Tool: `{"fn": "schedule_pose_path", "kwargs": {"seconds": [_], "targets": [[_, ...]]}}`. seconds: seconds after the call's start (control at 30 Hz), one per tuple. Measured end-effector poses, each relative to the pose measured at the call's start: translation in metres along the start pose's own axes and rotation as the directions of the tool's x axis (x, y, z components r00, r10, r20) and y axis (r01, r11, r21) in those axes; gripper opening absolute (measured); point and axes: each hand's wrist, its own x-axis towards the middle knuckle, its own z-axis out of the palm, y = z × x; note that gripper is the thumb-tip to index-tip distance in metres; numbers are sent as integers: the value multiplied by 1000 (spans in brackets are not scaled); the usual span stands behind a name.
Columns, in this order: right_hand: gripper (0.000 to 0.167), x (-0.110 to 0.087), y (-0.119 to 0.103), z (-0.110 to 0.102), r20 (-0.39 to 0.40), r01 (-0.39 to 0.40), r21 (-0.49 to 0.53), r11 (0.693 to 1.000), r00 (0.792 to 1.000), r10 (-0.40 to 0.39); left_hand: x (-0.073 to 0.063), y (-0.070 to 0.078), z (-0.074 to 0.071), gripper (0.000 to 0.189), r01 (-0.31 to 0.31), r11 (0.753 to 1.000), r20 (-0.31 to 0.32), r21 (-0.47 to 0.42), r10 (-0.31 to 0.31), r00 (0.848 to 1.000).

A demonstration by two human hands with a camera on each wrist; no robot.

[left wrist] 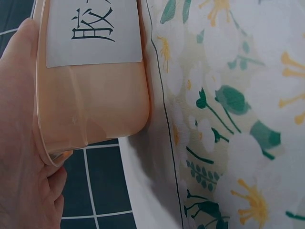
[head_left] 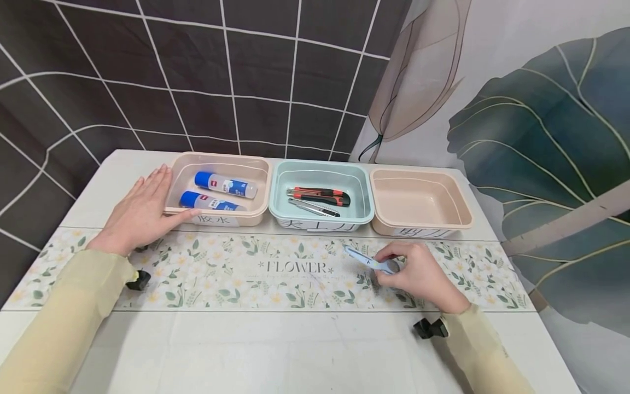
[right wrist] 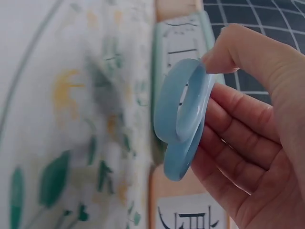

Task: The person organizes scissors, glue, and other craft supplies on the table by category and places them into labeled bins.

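Observation:
My right hand (head_left: 418, 273) pinches a pair of light blue scissors (head_left: 363, 257) between thumb and fingers, above the floral strip in front of the middle and right bins. In the right wrist view the scissors' handle loops (right wrist: 167, 107) face the camera; the blades are hidden behind them. The left hand (head_left: 140, 210) rests on the left peach bin (head_left: 256, 216), fingers straight along its left side and thumb over the front rim. Two blue-capped glue tubes (head_left: 227, 185) lie inside that bin.
A light blue bin (head_left: 322, 221) in the middle holds utility knives (head_left: 320, 196), one red and black, one silver. The right peach bin (head_left: 418, 191) has nothing visible inside. Labels face front on all three. A dark gridded cloth (head_left: 197, 71) hangs behind the white table (head_left: 246, 350).

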Motion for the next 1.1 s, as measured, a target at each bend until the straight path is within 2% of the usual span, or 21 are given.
{"fn": "schedule_pose_path", "kwargs": {"seconds": [0.33, 0.47, 0.63, 0.83, 0.93, 1.1], "targets": [[28, 4, -2, -20, -84, -71, 39, 997, 994, 74, 0, 0, -1, 108, -2, 1000, 2, 4, 2, 1000], [31, 8, -1, -32, -134, -57, 23, 998, 989, 59, 0, 0, 0, 108, -1, 1000, 2, 1, 1, 1000], [29, 15, 2, -52, -210, -48, -7, 999, 977, 45, -1, 0, 0, 109, 3, 1000, 5, -3, -3, 1000], [19, 30, 7, -83, -281, -110, -59, 992, 955, 89, -1, 0, 1, 109, 1, 1000, 1, -1, -1, 1000], [16, 41, 14, -97, -297, -124, -96, 988, 951, 90, -1, 0, 1, 109, -2, 1000, -2, -3, 2, 1000], [16, 56, 29, -111, -269, -148, -138, 979, 957, 107, -1, 0, 1, 108, -9, 1000, -11, -2, 9, 1000]]}}
